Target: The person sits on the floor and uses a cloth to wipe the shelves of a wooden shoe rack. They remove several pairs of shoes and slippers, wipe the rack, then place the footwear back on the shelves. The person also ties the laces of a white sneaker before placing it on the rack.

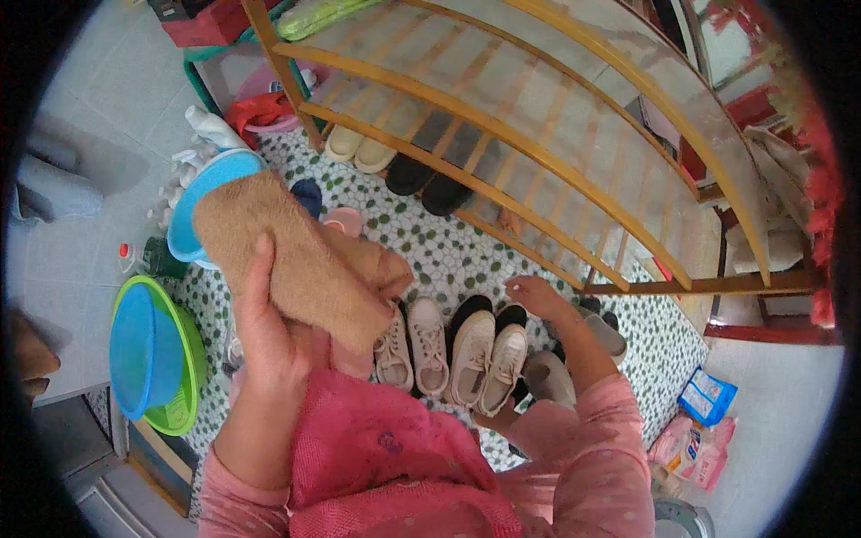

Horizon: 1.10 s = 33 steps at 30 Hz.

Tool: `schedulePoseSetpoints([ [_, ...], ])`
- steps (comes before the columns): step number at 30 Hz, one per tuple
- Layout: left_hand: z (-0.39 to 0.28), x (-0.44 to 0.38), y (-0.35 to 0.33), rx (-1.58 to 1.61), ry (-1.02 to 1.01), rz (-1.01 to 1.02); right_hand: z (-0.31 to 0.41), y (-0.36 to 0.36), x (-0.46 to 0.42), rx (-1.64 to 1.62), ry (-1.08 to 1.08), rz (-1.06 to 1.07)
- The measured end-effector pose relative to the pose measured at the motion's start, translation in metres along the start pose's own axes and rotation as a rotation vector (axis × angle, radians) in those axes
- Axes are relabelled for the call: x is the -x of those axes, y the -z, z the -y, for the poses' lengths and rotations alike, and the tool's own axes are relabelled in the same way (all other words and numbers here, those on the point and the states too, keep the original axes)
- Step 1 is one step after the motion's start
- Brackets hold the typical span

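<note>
My left hand (269,329) holds a folded brown fuzzy cloth (282,249), thumb on top of it and fingers hidden beneath. My right hand (535,296) is held out over the floor near the bottom rail of a wooden slatted shoe rack (430,148), its fingers loosely bent and nothing seen in them. Between my hands, pale lace-up sneakers (428,346) and another pale pair (473,356) stand in a row on the pebble-patterned floor. Grey shoes (548,376) lie beside them, below my right forearm.
Cream slippers (373,155) and dark slippers (437,191) are under the rack. At the left stand a light blue basin (185,218), a blue basin (144,353) inside a green one (198,376), and a red-capped bottle (128,257). Plastic packs (707,397) lie at the right.
</note>
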<state>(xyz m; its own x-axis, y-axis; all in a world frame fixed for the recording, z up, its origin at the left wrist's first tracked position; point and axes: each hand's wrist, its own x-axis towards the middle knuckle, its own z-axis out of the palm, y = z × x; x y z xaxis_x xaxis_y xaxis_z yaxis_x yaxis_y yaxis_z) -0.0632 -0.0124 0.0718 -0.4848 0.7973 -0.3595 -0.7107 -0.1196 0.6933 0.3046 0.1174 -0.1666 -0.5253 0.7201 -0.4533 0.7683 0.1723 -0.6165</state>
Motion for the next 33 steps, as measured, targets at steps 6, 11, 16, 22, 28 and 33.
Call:
schedulePoseSetpoints([
  [6,-0.021,0.012,0.007,0.101,-0.03,0.028,0.066,-0.064,-0.201,0.035,0.08,-0.305],
  [11,-0.029,0.016,0.041,-0.048,-0.178,-0.193,0.102,-0.058,-0.322,-0.073,-0.204,-0.442],
  [16,-0.04,0.012,0.077,-1.289,-0.464,-0.083,0.043,-0.072,-0.403,-0.153,-0.199,-0.909],
  [22,-0.046,-0.004,0.049,-0.021,-0.106,-0.408,0.075,-0.052,-0.344,-0.42,-0.375,-0.745],
  [28,-0.05,-0.001,0.043,0.099,-0.106,-0.269,0.058,-0.055,-0.233,-0.158,-0.103,-0.063],
  [33,-0.049,0.007,0.051,0.187,-0.177,-0.177,0.118,-0.088,-0.116,-0.07,-0.113,0.118],
])
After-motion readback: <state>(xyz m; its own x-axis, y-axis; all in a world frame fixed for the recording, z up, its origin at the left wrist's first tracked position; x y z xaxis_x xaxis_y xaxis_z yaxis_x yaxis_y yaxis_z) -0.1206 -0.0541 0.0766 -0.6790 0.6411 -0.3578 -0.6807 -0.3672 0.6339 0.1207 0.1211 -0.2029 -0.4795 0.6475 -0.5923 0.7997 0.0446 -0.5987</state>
